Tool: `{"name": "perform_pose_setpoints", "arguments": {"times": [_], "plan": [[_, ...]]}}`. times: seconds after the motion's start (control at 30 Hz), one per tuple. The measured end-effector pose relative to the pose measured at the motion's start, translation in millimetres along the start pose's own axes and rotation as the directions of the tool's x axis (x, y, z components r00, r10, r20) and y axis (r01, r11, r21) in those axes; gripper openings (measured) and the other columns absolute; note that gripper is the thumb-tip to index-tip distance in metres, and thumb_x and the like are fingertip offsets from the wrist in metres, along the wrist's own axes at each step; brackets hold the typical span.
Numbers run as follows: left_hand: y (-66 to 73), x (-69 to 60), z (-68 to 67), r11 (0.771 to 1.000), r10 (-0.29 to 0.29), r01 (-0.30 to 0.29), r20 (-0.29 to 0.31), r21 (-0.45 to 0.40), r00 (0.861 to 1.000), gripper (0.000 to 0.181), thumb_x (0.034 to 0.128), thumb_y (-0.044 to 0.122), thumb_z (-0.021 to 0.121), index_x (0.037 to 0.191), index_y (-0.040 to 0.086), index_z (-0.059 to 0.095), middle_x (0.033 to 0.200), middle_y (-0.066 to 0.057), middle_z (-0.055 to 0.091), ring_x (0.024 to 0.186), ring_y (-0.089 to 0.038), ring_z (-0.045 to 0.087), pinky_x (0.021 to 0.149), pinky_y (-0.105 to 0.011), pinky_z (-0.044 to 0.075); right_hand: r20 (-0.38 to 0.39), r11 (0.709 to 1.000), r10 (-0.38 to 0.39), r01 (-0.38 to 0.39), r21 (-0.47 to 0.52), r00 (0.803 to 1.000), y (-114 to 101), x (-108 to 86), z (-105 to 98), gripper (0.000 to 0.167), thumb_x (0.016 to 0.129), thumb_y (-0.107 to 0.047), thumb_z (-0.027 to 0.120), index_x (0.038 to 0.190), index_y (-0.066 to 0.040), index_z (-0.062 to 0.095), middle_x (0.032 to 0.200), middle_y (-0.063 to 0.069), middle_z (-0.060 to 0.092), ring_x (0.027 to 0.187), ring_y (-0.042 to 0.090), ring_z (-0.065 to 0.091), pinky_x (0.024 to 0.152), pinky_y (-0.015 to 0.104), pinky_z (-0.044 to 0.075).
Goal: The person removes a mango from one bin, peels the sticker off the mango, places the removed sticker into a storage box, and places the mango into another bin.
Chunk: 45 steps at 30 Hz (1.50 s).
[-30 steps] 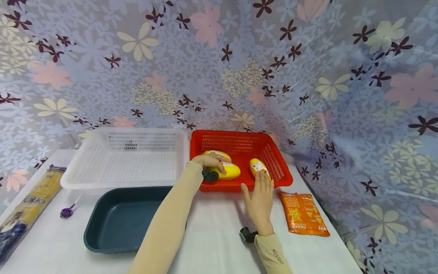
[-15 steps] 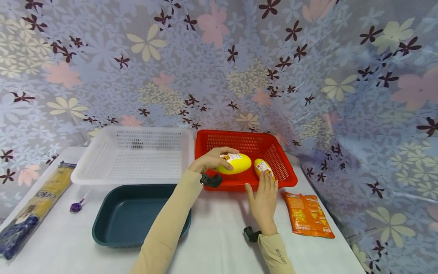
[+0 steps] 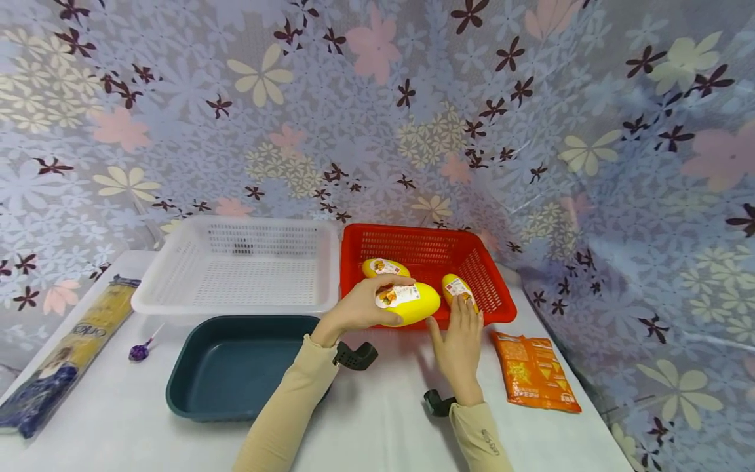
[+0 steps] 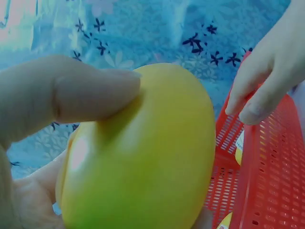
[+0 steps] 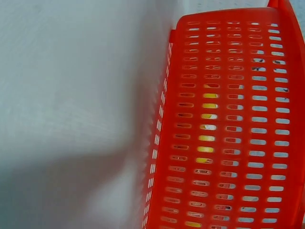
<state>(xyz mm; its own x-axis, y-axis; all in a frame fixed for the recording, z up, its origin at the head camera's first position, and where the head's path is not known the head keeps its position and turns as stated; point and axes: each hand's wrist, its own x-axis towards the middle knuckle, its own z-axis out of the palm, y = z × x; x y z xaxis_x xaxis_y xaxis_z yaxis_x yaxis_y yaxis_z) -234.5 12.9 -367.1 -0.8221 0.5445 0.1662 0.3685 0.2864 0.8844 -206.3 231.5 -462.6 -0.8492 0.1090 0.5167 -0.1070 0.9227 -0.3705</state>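
Observation:
In the head view my left hand [image 3: 360, 307] holds a yellow mango-shaped container [image 3: 419, 308] with a white picture label, above the front rim of the red basket [image 3: 415, 233]. The left wrist view shows the thumb [image 4: 95, 93] pressed along the smooth yellow container [image 4: 157, 157]. My right hand [image 3: 459, 351] reaches over the basket's front rim with its fingers extended, close to another yellow container [image 3: 455, 288]; whether they touch is unclear. A further yellow container [image 3: 383, 267] lies at the basket's left. The right wrist view shows mostly the basket's slotted wall [image 5: 224, 124].
Left of the red basket stands a white slotted basket [image 3: 259, 301], with a dark teal tray [image 3: 236, 373] before it. A spaghetti packet [image 3: 73, 347] and a purple lollipop [image 3: 139, 352] lie at the left. An orange snack bag [image 3: 535, 372] lies at the right.
My left hand has lifted one yellow container out of the red basket and drawn it toward me, uncovering the one behind. The right hand stays by the front rim.

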Motion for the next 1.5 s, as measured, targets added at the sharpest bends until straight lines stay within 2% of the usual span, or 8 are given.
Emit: {"name": "perform_pose_setpoints", "arguments": {"times": [0.2, 0.33, 0.53, 0.73, 0.93, 1.0, 1.2, 1.5], "plan": [[-3.1, -26.5, 3.2, 0.999, 0.042, -0.043, -0.052, -0.006, 0.998, 0.06, 0.0731, 0.012, 0.074, 0.131, 0.019, 0.06, 0.129, -0.005, 0.061, 0.103, -0.02, 0.052, 0.084, -0.028, 0.047, 0.059, 1.0, -0.01, 0.009, 0.022, 0.998, -1, 1.2, -7, 0.068, 0.093, -0.03, 0.061, 0.141, 0.012, 0.038, 0.149, 0.03, 0.036, 0.142, 0.046, 0.026, 0.118, 0.06, 0.012], [-7.8, -41.6, 7.3, 0.998, 0.062, -0.063, -0.078, -0.015, 0.995, 0.061, 0.0738, 0.01, 0.073, 0.132, 0.016, 0.058, 0.132, -0.005, 0.059, 0.105, -0.021, 0.052, 0.087, -0.029, 0.047, 0.096, 0.992, -0.011, -0.002, 0.129, 0.995, -4, 1.1, -16, 0.065, 0.095, -0.03, 0.06, 0.145, 0.005, 0.038, 0.151, 0.027, 0.035, 0.144, 0.045, 0.022, 0.117, 0.062, 0.012], [-14.6, -55.2, 12.4, 0.996, 0.073, -0.076, -0.077, -0.037, 0.994, 0.061, 0.0734, 0.009, 0.072, 0.132, 0.013, 0.058, 0.135, -0.01, 0.056, 0.111, -0.023, 0.051, 0.09, -0.03, 0.047, 0.099, 0.927, -0.093, 0.05, 0.372, 0.991, -17, -4.3, -32, 0.056, 0.096, -0.022, 0.059, 0.146, -0.005, 0.041, 0.154, 0.017, 0.037, 0.146, 0.04, 0.021, 0.113, 0.066, 0.019], [-16.4, -67.5, 17.5, 0.996, 0.071, -0.076, -0.081, -0.056, 0.994, 0.062, 0.0722, 0.009, 0.071, 0.132, 0.012, 0.057, 0.138, -0.009, 0.054, 0.111, -0.022, 0.052, 0.089, -0.028, 0.047, 0.11, 0.894, -0.191, 0.126, 0.429, 0.976, -28, -10.8, -43, 0.057, 0.095, -0.014, 0.058, 0.148, -0.008, 0.039, 0.154, 0.015, 0.037, 0.143, 0.039, 0.028, 0.112, 0.066, 0.023], [-20.1, -82.6, 40.3, 0.997, 0.054, -0.06, -0.102, -0.053, 0.993, 0.062, 0.07, 0.009, 0.074, 0.13, 0.013, 0.059, 0.138, -0.007, 0.055, 0.116, -0.023, 0.053, 0.096, -0.029, 0.045, 0.144, 0.889, -0.2, 0.118, 0.442, 0.969, -27, -17.9, -51, 0.053, 0.096, -0.017, 0.056, 0.147, -0.013, 0.042, 0.151, 0.012, 0.042, 0.14, 0.033, 0.035, 0.11, 0.064, 0.028], [-23.2, -86.6, 52.1, 0.997, 0.044, -0.05, -0.121, -0.05, 0.992, 0.062, 0.0696, 0.007, 0.074, 0.13, 0.013, 0.06, 0.138, -0.008, 0.055, 0.119, -0.025, 0.053, 0.098, -0.03, 0.045, 0.148, 0.877, -0.222, 0.131, 0.462, 0.964, -26, -22.0, -51, 0.05, 0.098, -0.017, 0.054, 0.146, -0.014, 0.044, 0.149, 0.009, 0.046, 0.137, 0.03, 0.04, 0.112, 0.052, 0.032], [-43.7, -92.7, 77.7, 1.0, 0.012, -0.016, -0.193, -0.022, 0.981, 0.062, 0.0684, 0.003, 0.076, 0.128, 0.011, 0.06, 0.132, -0.008, 0.059, 0.117, -0.025, 0.056, 0.099, -0.03, 0.045, 0.18, 0.758, -0.314, 0.132, 0.639, 0.932, -14, -37.1, -35, 0.043, 0.1, -0.003, 0.045, 0.142, -0.01, 0.049, 0.139, 0.013, 0.057, 0.124, 0.013, 0.055, 0.102, 0.01, 0.038], [-70.9, -94.4, 86.9, 0.997, -0.075, 0.069, -0.167, -0.043, 0.983, 0.07, 0.0673, 0.003, 0.077, 0.133, 0.013, 0.055, 0.132, -0.006, 0.06, 0.114, -0.022, 0.056, 0.098, -0.031, 0.042, 0.322, 0.606, -0.359, -0.043, 0.794, 0.876, 1, -46.6, -6, 0.041, 0.105, -0.007, 0.026, 0.137, 0.01, 0.045, 0.129, 0.035, 0.054, 0.119, 0.002, 0.056, 0.096, 0.024, 0.049]]}}
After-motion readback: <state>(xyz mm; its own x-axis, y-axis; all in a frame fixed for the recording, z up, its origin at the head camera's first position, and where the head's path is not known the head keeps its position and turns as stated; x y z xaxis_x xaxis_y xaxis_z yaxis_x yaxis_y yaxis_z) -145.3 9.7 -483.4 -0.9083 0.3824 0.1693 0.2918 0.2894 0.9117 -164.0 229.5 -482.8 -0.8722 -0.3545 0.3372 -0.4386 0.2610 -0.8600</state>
